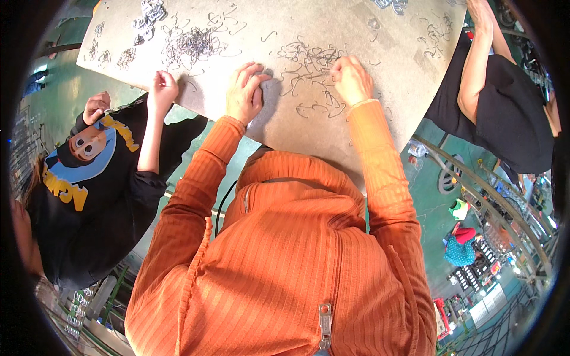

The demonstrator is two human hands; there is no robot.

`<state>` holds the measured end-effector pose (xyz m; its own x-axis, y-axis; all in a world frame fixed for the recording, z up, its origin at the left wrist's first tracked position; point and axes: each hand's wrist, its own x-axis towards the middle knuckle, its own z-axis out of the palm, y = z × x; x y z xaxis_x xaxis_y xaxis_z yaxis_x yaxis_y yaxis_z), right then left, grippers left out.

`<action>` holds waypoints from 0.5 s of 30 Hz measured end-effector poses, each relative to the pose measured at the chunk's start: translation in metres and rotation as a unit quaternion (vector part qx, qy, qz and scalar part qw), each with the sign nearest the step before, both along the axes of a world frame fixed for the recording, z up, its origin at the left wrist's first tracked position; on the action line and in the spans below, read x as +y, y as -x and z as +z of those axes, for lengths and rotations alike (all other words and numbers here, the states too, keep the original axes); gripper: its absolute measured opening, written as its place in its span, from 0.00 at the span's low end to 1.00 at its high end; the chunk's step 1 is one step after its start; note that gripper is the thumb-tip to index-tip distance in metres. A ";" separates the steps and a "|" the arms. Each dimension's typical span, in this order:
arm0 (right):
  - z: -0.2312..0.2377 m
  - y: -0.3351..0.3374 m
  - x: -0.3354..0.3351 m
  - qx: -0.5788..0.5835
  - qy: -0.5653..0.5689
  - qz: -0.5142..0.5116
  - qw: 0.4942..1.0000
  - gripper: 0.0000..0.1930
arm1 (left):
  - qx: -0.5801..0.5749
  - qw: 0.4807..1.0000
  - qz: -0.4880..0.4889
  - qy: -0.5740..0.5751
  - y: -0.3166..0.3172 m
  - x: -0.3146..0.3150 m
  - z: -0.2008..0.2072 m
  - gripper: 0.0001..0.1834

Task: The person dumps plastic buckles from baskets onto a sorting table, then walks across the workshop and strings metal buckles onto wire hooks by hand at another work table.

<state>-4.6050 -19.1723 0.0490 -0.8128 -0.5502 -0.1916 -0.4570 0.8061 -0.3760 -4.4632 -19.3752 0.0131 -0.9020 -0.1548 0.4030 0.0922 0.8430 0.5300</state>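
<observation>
My left hand (244,95) is over the near part of the table, its fingers curled in and closed; a small dark bit shows by the fingertips, too small to name. To its right, my right hand (352,82) pinches at the right edge of a loose pile of thin, dark wire hooks (309,58). What lies between those fingertips is hidden. Several stray bent wire hooks (323,108) are scattered on the board between my hands, nearer to me.
The pale tabletop (261,50) bears a denser heap of wire hooks (191,46) and grey metal pieces (148,18) at far left. A person in a black printed top (101,196) works at my left; another person's bare arm (480,65) reaches in at right.
</observation>
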 end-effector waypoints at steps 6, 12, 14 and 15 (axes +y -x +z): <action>0.000 0.011 0.013 -0.101 0.166 -0.095 0.976 0.03 | 0.007 1.000 -0.003 0.001 -0.002 0.000 -0.003 0.15; -0.010 0.011 0.010 -0.152 0.177 -0.121 0.965 0.04 | 0.004 1.000 -0.002 0.006 -0.002 0.002 -0.003 0.15; -0.010 0.008 0.011 -0.127 0.155 -0.114 0.973 0.04 | 0.004 1.000 -0.001 0.007 -0.003 0.002 -0.004 0.15; -0.009 0.006 0.010 -0.127 0.155 -0.114 0.973 0.04 | 0.005 1.000 -0.002 0.005 -0.003 0.001 -0.005 0.15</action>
<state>-4.6106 -19.1621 0.0403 -0.8685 -0.4248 -0.2555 -0.1404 0.7052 -0.6950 -4.4598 -19.3739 0.0085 -0.8987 -0.1474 0.4131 0.1006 0.8475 0.5212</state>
